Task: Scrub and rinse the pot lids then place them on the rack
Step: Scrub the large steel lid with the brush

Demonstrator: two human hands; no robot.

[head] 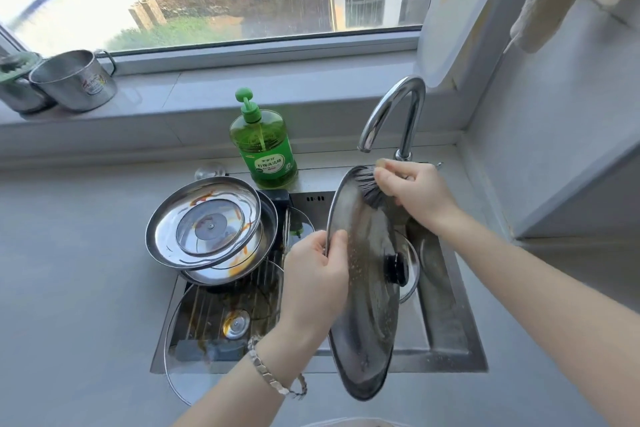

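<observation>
Two round steel lids [207, 225], third lid [370, 315] (speckled) pinched by left hand [315, 277], dark bristly brush [370, 189] gripped by right hand [415, 198].

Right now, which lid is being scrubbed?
The steel lid the left hand holds on edge over the sink, brush against its top; the stacked lids lie flat, untouched.

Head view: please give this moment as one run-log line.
step: scrub | left hand: holds lid by rim, tilted over sink | right hand: holds brush on lid | stained lids: stacked at left
</observation>
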